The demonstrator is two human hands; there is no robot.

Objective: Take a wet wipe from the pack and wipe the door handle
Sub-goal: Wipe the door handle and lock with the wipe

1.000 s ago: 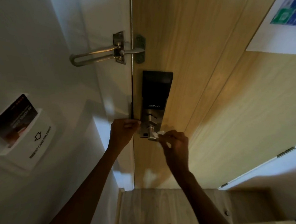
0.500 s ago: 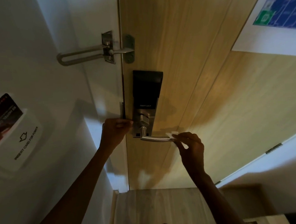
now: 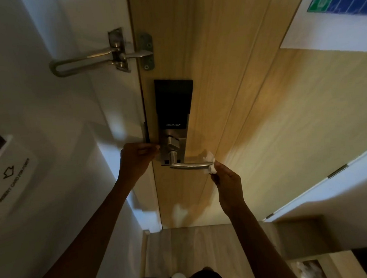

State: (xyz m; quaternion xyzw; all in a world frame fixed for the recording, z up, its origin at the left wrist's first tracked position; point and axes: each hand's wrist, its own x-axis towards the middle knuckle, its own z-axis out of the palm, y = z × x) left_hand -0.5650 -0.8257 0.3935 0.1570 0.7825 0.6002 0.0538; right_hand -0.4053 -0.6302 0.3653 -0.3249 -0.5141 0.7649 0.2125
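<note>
Door handle [image 3: 190, 165], a silver lever under a black smart lock [image 3: 174, 105], sits level on the wooden door [image 3: 228, 71], and I see it bare along nearly its whole length. My right hand [image 3: 228, 181] pinches a crumpled white wet wipe [image 3: 209, 162] between thumb and fingertips, and the wipe presses against the lever's free right end. A second ago that hand and wipe were close to the lock plate, covering the lever near its pivot; half a second ago they had reached the tip, and they are at the tip now. My left hand [image 3: 136, 159] is curled, knuckles outward, against the door's edge just left of the lock plate, the same place as before; I cannot tell whether it grips anything. Above, a metal swing latch [image 3: 100, 58] bridges frame and door. On the white wall at left, the key card holder [image 3: 10, 173] has slid further toward the picture's edge. The wipe pack is not in view.
</note>
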